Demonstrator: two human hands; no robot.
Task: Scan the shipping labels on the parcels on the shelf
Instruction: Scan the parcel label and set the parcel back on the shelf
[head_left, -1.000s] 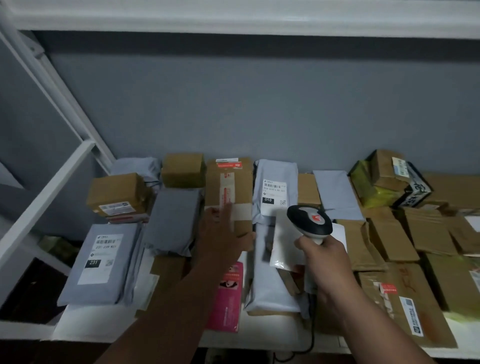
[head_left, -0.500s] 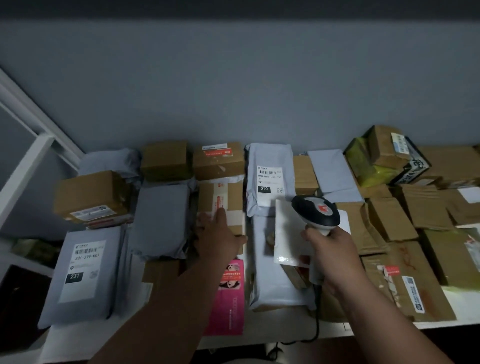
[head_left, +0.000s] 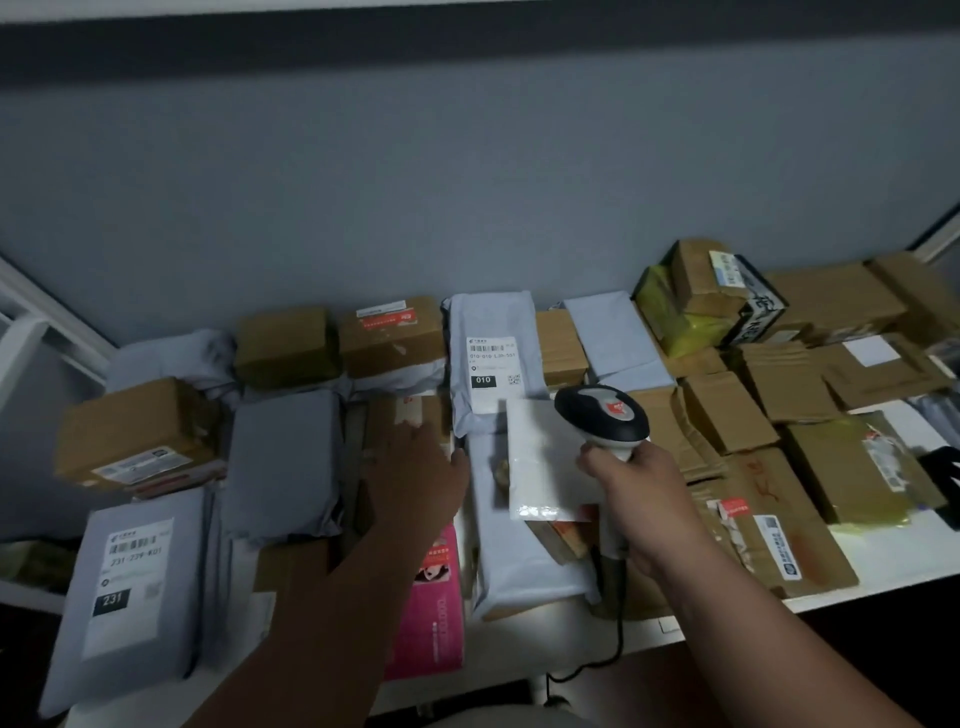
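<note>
Many parcels lie on a white shelf (head_left: 883, 556). My right hand (head_left: 634, 493) grips a handheld barcode scanner (head_left: 602, 415), black and white with a red mark, aimed forward over a white flat parcel (head_left: 540, 457). My left hand (head_left: 415, 478) rests with fingers spread on a brown box (head_left: 410, 415) in the middle row. Behind it stands a brown box with a red label (head_left: 389, 338). A grey mailer with a label marked 010 (head_left: 491, 364) lies just beyond the scanner. Another grey mailer, its label marked 231 (head_left: 130, 587), lies at front left.
A pink packet (head_left: 431, 613) lies under my left forearm. Brown boxes and a yellow-green bag (head_left: 670, 306) pile up at right. A plain grey mailer (head_left: 285, 467) lies left of my hand. The scanner cable (head_left: 613, 654) hangs over the shelf's front edge. A grey wall rises behind.
The view has tilted and shifted. My left hand has drawn the brown box toward me and now lies flat on it. The scanner stays held over the white parcel.
</note>
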